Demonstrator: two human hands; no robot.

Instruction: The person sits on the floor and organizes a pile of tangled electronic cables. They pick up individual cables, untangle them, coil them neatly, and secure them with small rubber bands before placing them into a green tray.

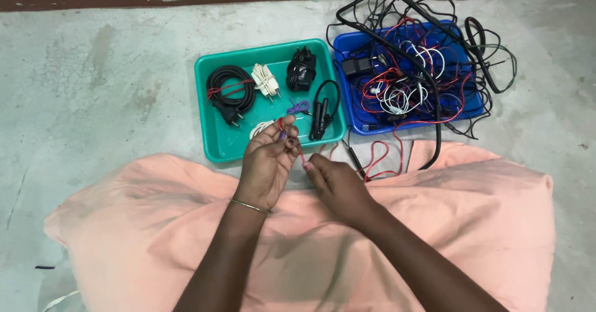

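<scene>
My left hand [268, 163] pinches one end of a thin red wire [380, 162] just above the front edge of the green tray [214, 144]. My right hand [335, 185] grips the same wire a little to the right, over my peach-coloured lap. The wire trails right in loops toward the blue tray [347, 110]. Both hands are closed on it.
The green tray holds a black coiled cable [230, 88], a white bundled cable [266, 79], a black adapter [301, 68], a black looped lead [323, 110] and a small purple tie. The blue tray is heaped with tangled black, red and white cables [422, 63]. Bare concrete floor lies around.
</scene>
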